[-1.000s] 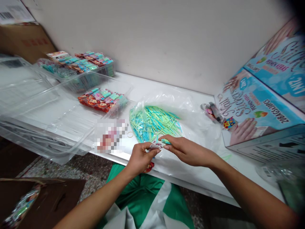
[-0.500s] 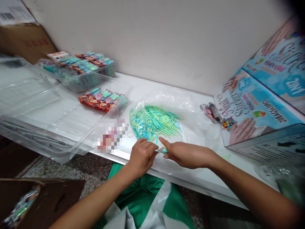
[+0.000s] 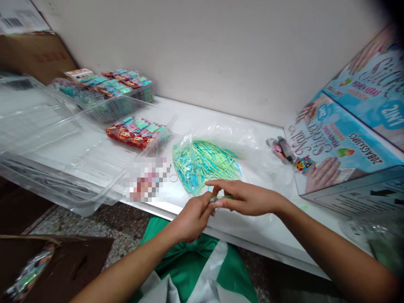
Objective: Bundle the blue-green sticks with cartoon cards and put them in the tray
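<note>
My left hand (image 3: 196,213) is closed on a small packet (image 3: 223,198), at the front edge of the white table. Only its thin green end shows between the hands, and a bit of red peeks out below my left hand. My right hand (image 3: 248,198) meets the left one, with its thumb and fingers closed on the packet's green end and the index finger arched above. Just behind the hands, a clear plastic bag (image 3: 252,164) lies spread out, holding a heap of thin green and blue sticks (image 3: 211,162).
Clear plastic trays (image 3: 85,206) stand at left, with red and green packets (image 3: 135,132) in one. A rubber band (image 3: 174,178) lies left of the bag. Printed nail sticker boxes (image 3: 334,143) stand at right. An open brown carton (image 3: 78,265) sits below the table at left.
The packet has tilted so it shows as a thin green edge. My left hand has turned and shifted slightly down and right; my right fingers have curled over the packet's end.
</note>
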### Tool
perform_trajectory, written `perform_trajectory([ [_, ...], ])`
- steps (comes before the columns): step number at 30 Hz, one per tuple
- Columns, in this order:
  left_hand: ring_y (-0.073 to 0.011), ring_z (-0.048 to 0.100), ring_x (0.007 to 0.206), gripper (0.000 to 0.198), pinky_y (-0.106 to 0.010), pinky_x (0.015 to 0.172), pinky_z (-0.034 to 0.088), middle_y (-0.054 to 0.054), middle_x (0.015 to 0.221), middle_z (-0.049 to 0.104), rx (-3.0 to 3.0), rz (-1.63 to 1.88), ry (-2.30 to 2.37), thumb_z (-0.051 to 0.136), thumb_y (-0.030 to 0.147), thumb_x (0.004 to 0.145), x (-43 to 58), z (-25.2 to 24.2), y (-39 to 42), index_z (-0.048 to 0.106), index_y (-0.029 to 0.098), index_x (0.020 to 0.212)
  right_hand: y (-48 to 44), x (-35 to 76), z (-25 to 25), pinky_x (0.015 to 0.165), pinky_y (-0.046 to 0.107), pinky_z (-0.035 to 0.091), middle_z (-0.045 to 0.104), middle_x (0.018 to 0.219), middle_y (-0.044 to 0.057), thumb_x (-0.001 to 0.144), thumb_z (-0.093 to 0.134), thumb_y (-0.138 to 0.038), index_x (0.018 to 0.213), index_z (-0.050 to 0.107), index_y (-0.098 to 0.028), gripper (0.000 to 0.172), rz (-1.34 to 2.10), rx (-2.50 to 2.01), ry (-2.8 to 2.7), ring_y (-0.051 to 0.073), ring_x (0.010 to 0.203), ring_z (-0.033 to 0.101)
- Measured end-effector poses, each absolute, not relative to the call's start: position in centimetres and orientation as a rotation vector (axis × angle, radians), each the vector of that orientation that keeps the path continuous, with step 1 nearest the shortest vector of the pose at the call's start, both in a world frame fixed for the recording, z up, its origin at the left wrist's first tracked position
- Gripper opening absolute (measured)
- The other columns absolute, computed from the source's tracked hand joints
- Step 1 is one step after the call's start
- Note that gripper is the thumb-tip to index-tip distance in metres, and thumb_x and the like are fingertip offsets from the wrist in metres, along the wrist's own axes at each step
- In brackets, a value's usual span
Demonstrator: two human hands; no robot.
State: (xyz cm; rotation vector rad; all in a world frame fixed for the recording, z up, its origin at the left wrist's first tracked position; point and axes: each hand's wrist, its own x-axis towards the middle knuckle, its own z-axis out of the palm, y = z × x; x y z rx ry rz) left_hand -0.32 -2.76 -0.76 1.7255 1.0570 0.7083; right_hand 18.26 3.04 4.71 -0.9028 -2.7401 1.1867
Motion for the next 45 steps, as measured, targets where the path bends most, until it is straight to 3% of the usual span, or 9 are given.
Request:
perform_trajectory([
  [3, -0.0123, 0.051, 0.062, 0.026, -0.023, 0.059, 0.038, -0.002, 0.073, 0.057, 1.504, 0.681, 0.962, 0.038, 0.039, 0.09, -0.1, -1.1, -2.7, 0.05, 0.017, 0.082, 2.9, 17.7, 4.1, 0.081, 0.032, 0.043, 0.063, 0.104, 0.008, 0.095, 0.03, -0.03, 0.135, 0.037, -0.02, 0.042, 1.01, -1.093, -2.595, 0.018, 0.093, 0.058],
  [7, -0.0105, 0.05, 0.056, 0.033, -0.022, 0.053, 0.04, -0.002, 0.073, 0.059, 1.258, 0.607, 0.824, 0.047, 0.047, 0.085, 0.5, -1.8, -2.6, 0.051, 0.016, 0.096, 2.8, 16.2, 3.3, 0.068, 0.03, 0.043, 0.066, 0.087, 0.008, 0.091, 0.039, -0.025, 0.135, 0.038, -0.017, 0.044, 0.819, -1.198, -2.71, 0.02, 0.077, 0.06],
  [10, -0.0105, 0.053, 0.056, 0.037, -0.023, 0.056, 0.043, -0.003, 0.072, 0.061, 1.096, 0.636, 0.807, 0.055, 0.048, 0.08, 0.8, -2.2, -2.6, 0.052, 0.014, 0.095, 3.3, 15.5, 3.3, 0.074, 0.033, 0.043, 0.066, 0.095, 0.01, 0.092, 0.038, -0.032, 0.128, 0.046, -0.018, 0.04, 0.814, -1.178, -2.65, 0.022, 0.085, 0.061],
  [14, -0.0107, 0.057, 0.054, 0.036, -0.022, 0.054, 0.042, -0.004, 0.07, 0.062, 0.814, 0.752, 0.835, 0.061, 0.048, 0.076, 0.7, -2.3, -2.4, 0.052, 0.013, 0.08, 3.7, 16.5, 3.3, 0.065, 0.028, 0.046, 0.063, 0.1, 0.007, 0.092, 0.034, -0.045, 0.114, 0.054, -0.019, 0.039, 1.13, -1.287, -2.156, 0.016, 0.078, 0.062],
  [18, -0.0114, 0.059, 0.057, 0.035, -0.022, 0.056, 0.043, -0.004, 0.073, 0.063, 0.698, 0.79, 0.818, 0.065, 0.045, 0.073, 0.4, -2.4, -2.3, 0.056, 0.012, 0.084, 3.1, 17.7, 2.5, 0.047, 0.021, 0.041, 0.062, 0.079, 0.003, 0.083, 0.052, -0.042, 0.096, 0.061, -0.016, 0.03, 1.504, -1.31, -1.868, 0.013, 0.064, 0.059],
  [23, -0.0111, 0.058, 0.055, 0.035, -0.023, 0.055, 0.042, -0.004, 0.072, 0.062, 0.717, 0.784, 0.789, 0.064, 0.045, 0.074, 0.4, -2.8, -2.5, 0.056, 0.012, 0.083, 2.4, 17.4, 1.3, 0.048, 0.02, 0.04, 0.057, 0.062, -0.001, 0.079, 0.057, -0.037, 0.077, 0.061, -0.015, 0.022, 1.543, -1.278, -1.798, 0.01, 0.058, 0.055],
  [29, -0.0107, 0.058, 0.054, 0.033, -0.022, 0.054, 0.041, -0.003, 0.071, 0.062, 0.728, 0.796, 0.803, 0.062, 0.043, 0.077, 0.7, -2.7, -2.8, 0.058, 0.013, 0.089, 2.2, 17.0, 0.3, 0.053, 0.023, 0.043, 0.058, 0.062, -0.002, 0.078, 0.052, -0.023, 0.079, 0.056, -0.017, 0.008, 1.51, -1.239, -1.74, 0.011, 0.058, 0.056],
  [33, -0.0111, 0.058, 0.053, 0.033, -0.023, 0.055, 0.043, -0.004, 0.071, 0.062, 0.687, 0.79, 0.79, 0.061, 0.044, 0.078, 0.9, -2.9, -2.9, 0.057, 0.012, 0.085, 1.8, 17.2, 0.1, 0.055, 0.022, 0.043, 0.058, 0.07, -0.002, 0.075, 0.048, -0.015, 0.081, 0.057, -0.017, 0.011, 1.49, -1.213, -1.763, 0.01, 0.062, 0.055],
  [45, -0.0111, 0.057, 0.052, 0.034, -0.023, 0.054, 0.041, -0.004, 0.068, 0.063, 0.659, 0.767, 0.755, 0.063, 0.042, 0.077, 0.9, -2.9, -2.9, 0.058, 0.011, 0.09, 1.7, 17.7, 0.6, 0.059, 0.024, 0.04, 0.052, 0.066, -0.002, 0.084, 0.05, -0.031, 0.077, 0.058, -0.017, 0.018, 1.399, -1.228, -1.884, 0.011, 0.062, 0.049],
])
